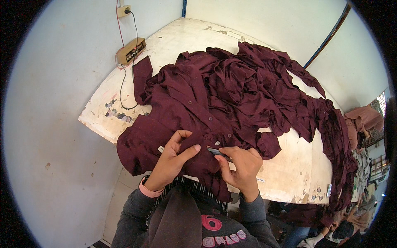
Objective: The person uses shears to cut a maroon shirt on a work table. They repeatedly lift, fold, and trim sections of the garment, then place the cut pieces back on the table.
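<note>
Forearms in two dark grey sleeves (pixel 255 217) enter from the lower edge and angle inward, so that both hands meet over the near side of the table (pixel 295 173). The left hand (pixel 173 158), a pink band (pixel 149 190) at its wrist, has its back turned up and its fingers curled, pinching a fold of maroon cloth (pixel 175 105) between thumb and forefinger. The right hand (pixel 242 167) faces it, knuckles up, thumb and forefinger closed on one small grey tool (pixel 218 153) that points left into the cloth; whether its tip touches a thread cannot be told. The cloth lies in a crumpled heap across the table, spilling over the right and near edges; how many garments it holds cannot be counted. Three buttons (pixel 210 118) show in a slanting row. One small white label (pixel 161 149) sits just beside the left hand, its print too small to read. Pink and pale lettering marks the person's dark top (pixel 186 223). One brown box (pixel 131 51) with a dark panel stands at the table's far left.
</note>
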Demonstrator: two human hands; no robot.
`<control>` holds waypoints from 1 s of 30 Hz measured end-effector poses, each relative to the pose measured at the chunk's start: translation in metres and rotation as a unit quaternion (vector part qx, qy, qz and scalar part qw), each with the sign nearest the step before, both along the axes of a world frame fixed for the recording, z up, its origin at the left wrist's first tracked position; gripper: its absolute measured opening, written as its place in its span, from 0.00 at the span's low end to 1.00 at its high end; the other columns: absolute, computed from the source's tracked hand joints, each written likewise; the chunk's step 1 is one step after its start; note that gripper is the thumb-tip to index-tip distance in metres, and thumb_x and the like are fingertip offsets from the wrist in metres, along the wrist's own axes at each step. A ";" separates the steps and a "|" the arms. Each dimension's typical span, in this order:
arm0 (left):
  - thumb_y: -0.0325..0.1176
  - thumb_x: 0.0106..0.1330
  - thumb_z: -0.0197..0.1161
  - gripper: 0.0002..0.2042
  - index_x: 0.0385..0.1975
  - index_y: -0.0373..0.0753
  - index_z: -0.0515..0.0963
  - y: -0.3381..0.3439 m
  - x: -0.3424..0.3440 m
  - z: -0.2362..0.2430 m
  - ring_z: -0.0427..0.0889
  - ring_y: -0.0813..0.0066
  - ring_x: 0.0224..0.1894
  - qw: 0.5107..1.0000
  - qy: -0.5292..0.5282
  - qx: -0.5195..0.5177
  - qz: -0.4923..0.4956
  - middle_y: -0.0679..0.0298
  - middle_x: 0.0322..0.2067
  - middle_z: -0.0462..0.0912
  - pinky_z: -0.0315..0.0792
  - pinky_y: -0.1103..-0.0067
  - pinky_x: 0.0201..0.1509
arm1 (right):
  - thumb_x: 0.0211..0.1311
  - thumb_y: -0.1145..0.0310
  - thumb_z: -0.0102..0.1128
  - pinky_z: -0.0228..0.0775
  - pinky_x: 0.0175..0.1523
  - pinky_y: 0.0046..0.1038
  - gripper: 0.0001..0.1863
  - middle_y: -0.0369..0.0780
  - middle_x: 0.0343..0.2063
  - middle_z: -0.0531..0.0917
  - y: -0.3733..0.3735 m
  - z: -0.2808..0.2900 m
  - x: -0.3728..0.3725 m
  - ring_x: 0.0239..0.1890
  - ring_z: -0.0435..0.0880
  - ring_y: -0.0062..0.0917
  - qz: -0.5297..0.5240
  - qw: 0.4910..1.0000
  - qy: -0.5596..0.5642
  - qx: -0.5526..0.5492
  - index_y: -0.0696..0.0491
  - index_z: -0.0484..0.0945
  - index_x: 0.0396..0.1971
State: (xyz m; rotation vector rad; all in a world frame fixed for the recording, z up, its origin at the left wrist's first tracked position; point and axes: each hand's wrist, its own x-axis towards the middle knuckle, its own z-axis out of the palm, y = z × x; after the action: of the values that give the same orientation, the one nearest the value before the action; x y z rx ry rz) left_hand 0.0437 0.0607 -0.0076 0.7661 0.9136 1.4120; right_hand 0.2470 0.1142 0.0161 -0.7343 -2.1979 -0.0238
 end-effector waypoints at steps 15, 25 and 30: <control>0.31 0.58 0.72 0.11 0.38 0.55 0.81 -0.020 -0.006 -0.006 0.81 0.74 0.42 0.705 0.574 0.395 0.128 0.76 0.47 0.88 0.66 0.75 0.52 | 0.40 0.77 0.68 0.56 0.29 0.26 0.15 0.32 0.20 0.81 0.032 -0.010 0.009 0.21 0.76 0.23 0.128 0.971 0.068 -0.192 0.49 0.87 0.33; 0.49 0.65 0.68 0.22 0.50 0.40 0.79 -0.056 0.008 -0.022 0.84 0.71 0.36 0.936 0.071 0.177 -0.296 0.64 0.48 0.84 0.73 0.76 0.45 | 0.40 0.70 0.71 0.54 0.28 0.28 0.08 0.29 0.15 0.72 0.034 -0.001 0.005 0.16 0.70 0.21 0.177 0.966 0.180 0.061 0.47 0.85 0.26; 0.46 0.70 0.64 0.30 0.66 0.32 0.68 -0.031 0.007 0.014 0.83 0.66 0.52 0.985 -0.086 -0.023 -0.145 0.56 0.56 0.82 0.78 0.71 0.55 | 0.39 0.68 0.71 0.53 0.28 0.28 0.11 0.28 0.16 0.72 0.019 0.007 0.009 0.17 0.70 0.21 0.153 0.977 0.090 0.119 0.47 0.84 0.28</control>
State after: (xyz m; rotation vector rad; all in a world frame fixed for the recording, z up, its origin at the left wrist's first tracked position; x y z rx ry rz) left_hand 0.0504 0.0297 0.0066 0.6997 0.6690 1.1752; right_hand 0.2558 0.1331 0.0229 -0.2504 -2.0653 -0.0598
